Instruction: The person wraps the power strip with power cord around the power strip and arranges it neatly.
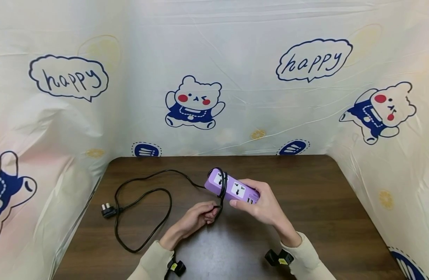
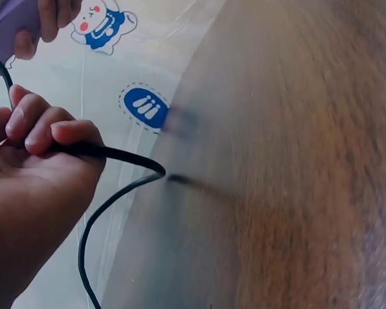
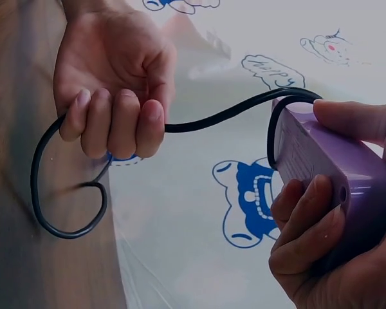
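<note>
A purple power strip (image 1: pixel 232 188) with white socket faces is held up by my right hand (image 1: pixel 265 204), thumb on one long side and fingers on the other. Black cord (image 1: pixel 223 186) loops around the strip near its left end. My left hand (image 1: pixel 197 218) grips the cord just below and left of the strip; in the right wrist view its fingers curl over the cord (image 3: pixel 225 117). From the strip the rest of the cord runs left in wide loops on the table, ending near a black three-pin plug (image 1: pixel 108 210).
The dark brown wooden table (image 1: pixel 305 175) stands against a pale printed curtain (image 1: pixel 249 77) on the back and both sides. Small black cameras are strapped at both wrists, above the table's near part.
</note>
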`<state>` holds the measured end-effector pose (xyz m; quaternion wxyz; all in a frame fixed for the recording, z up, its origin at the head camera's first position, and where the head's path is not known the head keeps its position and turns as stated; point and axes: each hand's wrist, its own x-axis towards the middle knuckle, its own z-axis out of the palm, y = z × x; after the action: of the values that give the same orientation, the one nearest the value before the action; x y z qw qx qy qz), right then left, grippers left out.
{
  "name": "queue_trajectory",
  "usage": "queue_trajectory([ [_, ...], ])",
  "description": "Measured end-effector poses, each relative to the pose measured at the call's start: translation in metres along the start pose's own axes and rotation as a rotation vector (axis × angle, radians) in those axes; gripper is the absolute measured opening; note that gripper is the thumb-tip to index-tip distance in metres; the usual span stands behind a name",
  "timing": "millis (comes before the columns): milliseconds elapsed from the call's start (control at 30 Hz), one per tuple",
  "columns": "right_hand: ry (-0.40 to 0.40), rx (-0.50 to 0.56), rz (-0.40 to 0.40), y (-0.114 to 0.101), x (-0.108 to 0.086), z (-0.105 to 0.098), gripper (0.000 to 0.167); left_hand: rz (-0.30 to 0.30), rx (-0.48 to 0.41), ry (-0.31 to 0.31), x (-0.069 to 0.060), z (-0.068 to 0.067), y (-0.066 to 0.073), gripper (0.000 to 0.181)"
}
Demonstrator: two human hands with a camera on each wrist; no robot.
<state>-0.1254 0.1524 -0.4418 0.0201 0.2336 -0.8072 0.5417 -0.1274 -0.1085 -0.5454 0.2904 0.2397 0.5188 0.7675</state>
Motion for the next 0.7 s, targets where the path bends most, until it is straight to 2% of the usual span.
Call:
queue_trajectory([
  [100, 0.0, 0.006, -0.005, -0.002, -0.001, -0.001, 0.039, 0.022, 0.034, -0.011, 0.0, -0.002, 0.0, 0.039],
  [200, 0.001, 0.016, -0.014, -0.005, -0.001, -0.002, 0.04, 0.042, 0.147, -0.001, 0.001, -0.003, -0.001, 0.041],
  [300, 0.0, 0.031, -0.022, -0.007, -0.002, -0.004, 0.04, 0.028, 0.284, 0.041, 0.003, -0.002, -0.003, 0.046],
  [400, -0.003, 0.037, -0.037, -0.009, -0.003, -0.005, 0.041, 0.002, 0.362, 0.083, 0.004, -0.001, -0.003, 0.049],
  [500, -0.007, 0.035, -0.054, -0.01, -0.003, -0.006, 0.042, 0.014, 0.347, 0.109, 0.005, -0.002, -0.002, 0.048],
  [700, -0.013, 0.022, -0.045, -0.015, -0.005, -0.008, 0.044, 0.11, 0.156, 0.066, 0.002, -0.015, 0.0, 0.037],
])
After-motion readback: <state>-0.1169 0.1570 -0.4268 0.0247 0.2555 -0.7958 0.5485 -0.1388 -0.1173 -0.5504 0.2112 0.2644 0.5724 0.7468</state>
